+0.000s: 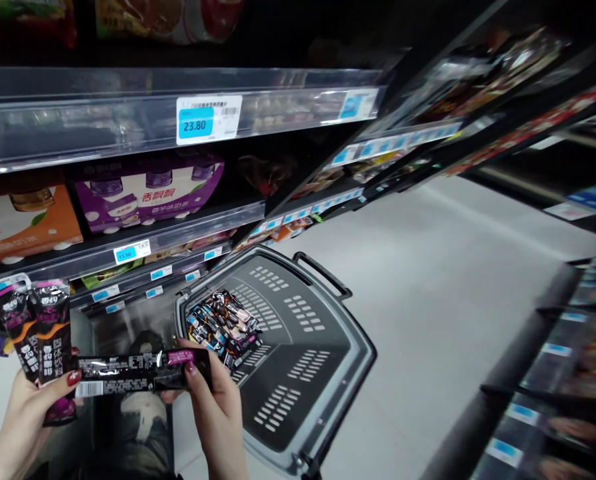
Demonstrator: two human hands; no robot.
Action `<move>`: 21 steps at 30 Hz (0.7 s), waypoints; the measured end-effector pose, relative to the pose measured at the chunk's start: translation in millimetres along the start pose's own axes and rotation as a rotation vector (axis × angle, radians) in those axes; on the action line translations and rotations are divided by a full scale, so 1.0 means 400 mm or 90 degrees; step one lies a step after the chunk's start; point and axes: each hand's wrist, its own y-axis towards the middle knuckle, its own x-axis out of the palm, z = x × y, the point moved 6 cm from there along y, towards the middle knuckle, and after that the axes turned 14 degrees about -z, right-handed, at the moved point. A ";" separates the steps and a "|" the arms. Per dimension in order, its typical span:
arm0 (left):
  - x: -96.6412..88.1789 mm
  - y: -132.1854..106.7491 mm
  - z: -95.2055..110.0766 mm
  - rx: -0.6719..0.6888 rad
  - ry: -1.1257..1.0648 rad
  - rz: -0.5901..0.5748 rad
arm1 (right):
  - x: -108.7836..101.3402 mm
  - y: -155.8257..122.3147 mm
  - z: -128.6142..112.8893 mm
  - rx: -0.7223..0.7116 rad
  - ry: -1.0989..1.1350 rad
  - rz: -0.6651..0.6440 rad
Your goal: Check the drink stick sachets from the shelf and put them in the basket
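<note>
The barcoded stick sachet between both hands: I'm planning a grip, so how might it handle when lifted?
The stick sachet is probably light, being slim. Its shiny surface looks apt to slip slightly. It may be fairly stiff, showing no clear sag.

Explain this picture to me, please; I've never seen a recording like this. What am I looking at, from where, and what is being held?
There is no machine here: these are a person's bare hands, seen by a camera worn on the head, looking forward and down. The left hand holds two upright packets. A third packet lies crosswise between the hands, its right end gripped by the right hand. Beyond is a grey basket with more packets inside. On the shelves at the picture's left are a purple box and an orange box.
</note>
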 end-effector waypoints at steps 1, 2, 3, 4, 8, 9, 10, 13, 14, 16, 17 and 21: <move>-0.001 0.001 -0.003 -0.007 -0.003 0.000 | -0.002 0.002 -0.001 -0.002 0.003 0.005; -0.001 0.002 -0.007 -0.019 -0.006 -0.003 | -0.005 0.004 -0.001 -0.005 0.007 0.012; -0.001 0.005 -0.012 -0.032 -0.009 -0.009 | -0.008 0.006 -0.001 -0.005 0.011 0.016; 0.000 0.008 -0.016 -0.042 -0.014 -0.018 | -0.010 0.009 0.001 -0.003 0.017 0.016; 0.011 0.019 -0.030 -0.077 -0.059 -0.052 | -0.012 0.023 0.008 0.009 0.059 -0.009; 0.014 0.020 -0.032 -0.086 -0.074 -0.053 | -0.010 0.025 0.009 0.013 0.081 -0.015; 0.018 0.019 -0.033 -0.095 -0.089 -0.051 | -0.008 0.028 0.010 0.017 0.106 -0.018; 0.028 0.013 -0.033 -0.112 -0.125 -0.037 | -0.002 0.032 0.010 0.025 0.166 -0.020; 0.031 0.012 -0.032 -0.115 -0.130 -0.034 | -0.002 0.032 0.009 0.025 0.174 -0.017; 0.031 0.011 -0.029 -0.116 -0.131 -0.030 | -0.001 0.032 0.008 0.026 0.179 -0.010; 0.030 0.013 -0.029 -0.113 -0.132 -0.030 | 0.000 0.032 0.007 0.027 0.180 -0.010; 0.019 0.025 -0.031 -0.112 -0.124 -0.055 | 0.001 0.033 -0.001 0.022 0.173 -0.019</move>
